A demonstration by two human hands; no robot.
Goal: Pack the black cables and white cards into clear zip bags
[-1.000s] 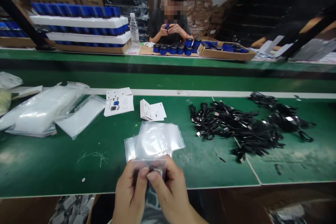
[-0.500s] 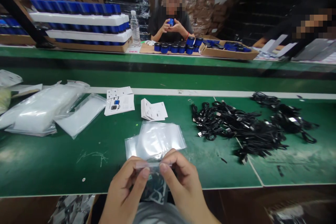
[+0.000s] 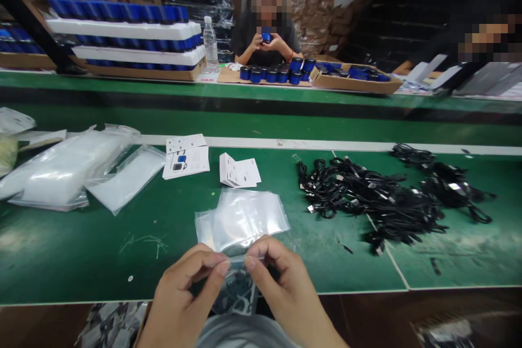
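Note:
Both of my hands pinch the top edge of a small clear zip bag (image 3: 237,288) low in the middle of the view. My left hand (image 3: 183,288) holds its left corner and my right hand (image 3: 281,285) holds its right corner. Coiled black cable shows through the plastic, and its exact shape is unclear. Just beyond my fingertips lies a stack of empty clear zip bags (image 3: 241,221). To the right sits a tangled heap of black USB cables (image 3: 367,196).
Printed leaflets (image 3: 186,159) and a folded booklet stack (image 3: 239,170) lie on the green workbench (image 3: 81,244). Large plastic bags (image 3: 69,166) lie at the left. Across the bench, a co-worker holds a blue-capped item above several similar items on cardboard (image 3: 269,77).
My hands have shifted slightly down and apart, with the left one further left. The small bag is still pinched between them and has tilted a little, with the cable inside it.

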